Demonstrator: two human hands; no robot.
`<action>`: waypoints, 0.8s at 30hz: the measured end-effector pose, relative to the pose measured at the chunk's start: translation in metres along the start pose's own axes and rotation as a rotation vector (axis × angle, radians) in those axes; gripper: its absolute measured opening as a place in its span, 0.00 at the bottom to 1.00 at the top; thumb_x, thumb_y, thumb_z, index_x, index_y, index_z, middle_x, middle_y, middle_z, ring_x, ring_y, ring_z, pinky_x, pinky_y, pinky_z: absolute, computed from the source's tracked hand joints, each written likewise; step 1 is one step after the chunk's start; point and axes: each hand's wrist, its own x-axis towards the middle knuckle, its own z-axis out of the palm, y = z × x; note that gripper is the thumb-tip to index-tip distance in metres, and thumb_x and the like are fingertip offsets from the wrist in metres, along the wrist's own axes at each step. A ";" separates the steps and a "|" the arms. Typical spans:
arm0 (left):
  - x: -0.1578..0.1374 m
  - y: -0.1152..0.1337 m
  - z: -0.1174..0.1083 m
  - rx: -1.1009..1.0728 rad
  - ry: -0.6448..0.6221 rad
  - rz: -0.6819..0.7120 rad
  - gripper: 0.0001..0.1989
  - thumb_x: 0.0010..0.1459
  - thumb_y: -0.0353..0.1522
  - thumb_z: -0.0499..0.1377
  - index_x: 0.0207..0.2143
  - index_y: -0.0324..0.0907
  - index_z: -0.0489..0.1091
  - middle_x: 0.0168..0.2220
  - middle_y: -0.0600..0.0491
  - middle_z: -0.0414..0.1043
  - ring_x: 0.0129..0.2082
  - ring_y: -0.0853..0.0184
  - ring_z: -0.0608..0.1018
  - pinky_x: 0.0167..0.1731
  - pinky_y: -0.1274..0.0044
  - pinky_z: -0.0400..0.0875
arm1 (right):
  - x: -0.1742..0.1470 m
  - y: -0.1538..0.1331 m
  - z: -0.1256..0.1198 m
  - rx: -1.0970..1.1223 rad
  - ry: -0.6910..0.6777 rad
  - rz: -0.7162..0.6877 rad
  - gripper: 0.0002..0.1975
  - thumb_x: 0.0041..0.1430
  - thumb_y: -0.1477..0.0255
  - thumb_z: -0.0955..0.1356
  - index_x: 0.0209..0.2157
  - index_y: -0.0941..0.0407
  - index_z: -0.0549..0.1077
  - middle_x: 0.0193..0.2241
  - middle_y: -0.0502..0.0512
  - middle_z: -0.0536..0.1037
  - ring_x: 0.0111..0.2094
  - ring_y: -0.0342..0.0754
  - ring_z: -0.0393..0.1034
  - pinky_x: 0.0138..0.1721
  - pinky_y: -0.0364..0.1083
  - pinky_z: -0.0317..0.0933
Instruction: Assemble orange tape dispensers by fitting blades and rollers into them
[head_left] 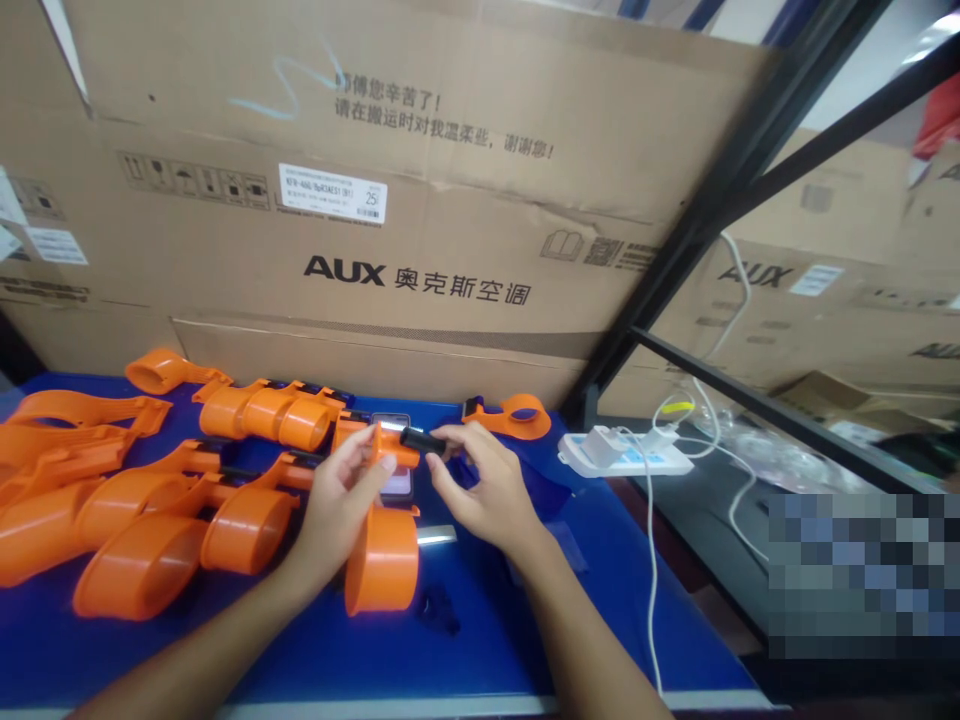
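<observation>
My left hand (pixel 341 480) is closed around the neck of an orange plastic part (pixel 382 560) with a wide ring, which hangs down below my fingers. Between the thumb and fingers of my right hand (pixel 484 485) is a short black tube (pixel 421 441). The tube's left end meets the orange part's upper end; I cannot tell whether it sits inside. Behind my hands a phone-like device (pixel 397 486) lies on the blue table, partly hidden. Near the hanging ring are a silver strip (pixel 437 535) and a small dark crumpled piece (pixel 439 610).
Several similar orange parts (pixel 247 530) crowd the left of the blue table (pixel 300 660). Another orange part (pixel 517 416) lies at the back right. A white power strip (pixel 626 455) with cables rests at the right edge. Behind stands a large cardboard box (pixel 420 240), beside a black metal frame (pixel 675 240).
</observation>
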 end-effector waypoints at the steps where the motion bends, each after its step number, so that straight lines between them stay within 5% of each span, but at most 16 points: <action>1: -0.001 -0.001 0.001 0.019 -0.008 0.009 0.25 0.55 0.41 0.69 0.54 0.43 0.73 0.37 0.52 0.79 0.24 0.72 0.74 0.24 0.80 0.69 | 0.000 -0.001 0.001 0.000 -0.021 -0.015 0.09 0.65 0.73 0.69 0.47 0.53 0.74 0.34 0.54 0.79 0.36 0.50 0.74 0.38 0.48 0.68; 11: -0.005 -0.007 0.003 0.051 -0.062 -0.041 0.32 0.55 0.42 0.70 0.59 0.43 0.70 0.39 0.49 0.80 0.28 0.67 0.77 0.25 0.78 0.71 | -0.001 -0.005 0.004 0.030 -0.054 -0.030 0.09 0.66 0.71 0.68 0.47 0.54 0.75 0.35 0.55 0.80 0.36 0.51 0.74 0.39 0.50 0.69; 16: -0.005 -0.002 0.003 -0.019 -0.045 -0.129 0.31 0.54 0.43 0.69 0.58 0.42 0.70 0.26 0.56 0.75 0.20 0.71 0.71 0.22 0.80 0.66 | -0.002 -0.005 0.003 0.089 -0.069 0.066 0.14 0.67 0.68 0.68 0.53 0.52 0.74 0.37 0.55 0.80 0.38 0.51 0.75 0.40 0.50 0.70; 21: 0.000 0.002 -0.002 -0.111 -0.008 -0.243 0.21 0.54 0.49 0.68 0.40 0.42 0.73 0.16 0.60 0.66 0.15 0.72 0.67 0.19 0.80 0.63 | 0.001 0.014 0.000 -0.064 0.029 0.237 0.14 0.71 0.66 0.64 0.53 0.53 0.74 0.40 0.58 0.81 0.42 0.54 0.74 0.47 0.53 0.68; 24: 0.003 0.001 -0.004 -0.148 0.049 -0.232 0.21 0.52 0.48 0.69 0.28 0.43 0.67 0.16 0.61 0.63 0.14 0.73 0.65 0.19 0.80 0.62 | -0.002 0.028 0.005 -0.357 -0.161 0.293 0.15 0.68 0.66 0.66 0.52 0.56 0.77 0.50 0.66 0.77 0.53 0.62 0.68 0.54 0.59 0.61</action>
